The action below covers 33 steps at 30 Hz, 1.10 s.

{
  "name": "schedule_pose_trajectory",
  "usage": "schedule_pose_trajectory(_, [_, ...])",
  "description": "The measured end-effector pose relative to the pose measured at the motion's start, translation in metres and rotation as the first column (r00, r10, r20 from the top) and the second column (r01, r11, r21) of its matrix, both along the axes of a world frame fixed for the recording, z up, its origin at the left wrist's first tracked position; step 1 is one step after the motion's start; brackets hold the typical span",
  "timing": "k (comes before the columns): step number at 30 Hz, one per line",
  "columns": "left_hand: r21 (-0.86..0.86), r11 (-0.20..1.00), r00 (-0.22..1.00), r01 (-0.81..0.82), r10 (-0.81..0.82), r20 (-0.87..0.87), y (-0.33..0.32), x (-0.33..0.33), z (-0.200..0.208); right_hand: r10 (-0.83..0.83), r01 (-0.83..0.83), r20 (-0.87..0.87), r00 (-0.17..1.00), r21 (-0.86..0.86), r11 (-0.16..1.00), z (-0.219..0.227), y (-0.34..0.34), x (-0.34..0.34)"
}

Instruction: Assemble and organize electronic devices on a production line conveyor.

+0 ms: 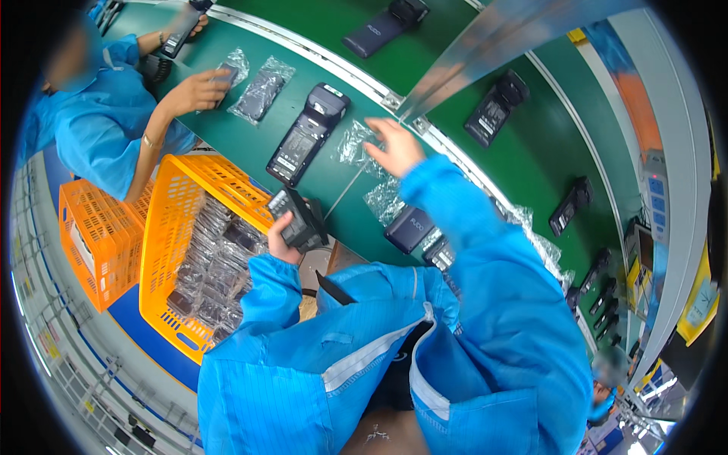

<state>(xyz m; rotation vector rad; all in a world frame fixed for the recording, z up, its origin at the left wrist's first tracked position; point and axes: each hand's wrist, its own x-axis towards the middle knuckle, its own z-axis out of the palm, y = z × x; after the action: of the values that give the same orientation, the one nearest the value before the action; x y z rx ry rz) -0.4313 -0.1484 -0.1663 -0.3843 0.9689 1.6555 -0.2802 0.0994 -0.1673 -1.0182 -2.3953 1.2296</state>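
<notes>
My left hand grips a bundle of black rectangular packs with a pale label, beside the near edge of the green bench. I cannot make out their exact kind. Over the bench, my right hand is open, fingers spread and nothing in them. Beside its fingertips lies a crumpled clear plastic bag. To the left of that bag, a black handheld payment terminal rests back side up. Another terminal lies near my right forearm, partly under clear plastic.
A yellow crate of plastic-wrapped devices stands at left, with an orange crate beyond. A co-worker's hand touches a wrapped device. Several terminals lie on the green conveyor behind a metal rail; a metal post rises there.
</notes>
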Motion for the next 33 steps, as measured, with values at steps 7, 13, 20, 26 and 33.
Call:
schedule_pose_trajectory(7, [0.047, 0.887, 0.803, 0.459, -0.437, 0.406, -0.003, 0.079, -0.004, -0.292, 0.212, 0.401, 0.868, 0.233, 0.949, 0.012, -0.015, 0.157])
schedule_pose_trajectory(13, [0.059, 0.788, 0.724, 0.613, -0.591, 0.356, 0.008, 0.075, -0.002, -0.260, 0.221, 0.387, 0.885, 0.141, 0.965, -0.013, -0.006, 0.156])
schedule_pose_trajectory(20, [0.080, 0.865, 0.850, 0.496, -0.502, 0.160, 0.002, 0.048, 0.006, -0.260, 0.236, 0.236, 0.936, 0.125, 0.964, -0.023, -0.011, 0.105])
schedule_pose_trajectory(26, [-0.015, 0.899, 0.897, 0.437, -0.434, 0.086, -0.001, 0.029, 0.011, -0.269, 0.217, 0.217, 0.938, 0.238, 0.947, -0.024, -0.007, 0.043])
schedule_pose_trajectory(33, [-0.075, 0.915, 0.916, 0.396, -0.387, 0.106, -0.004, 0.030, 0.011, -0.195, 0.167, 0.085, 0.977, 0.260, 0.951, 0.004, -0.014, 0.082])
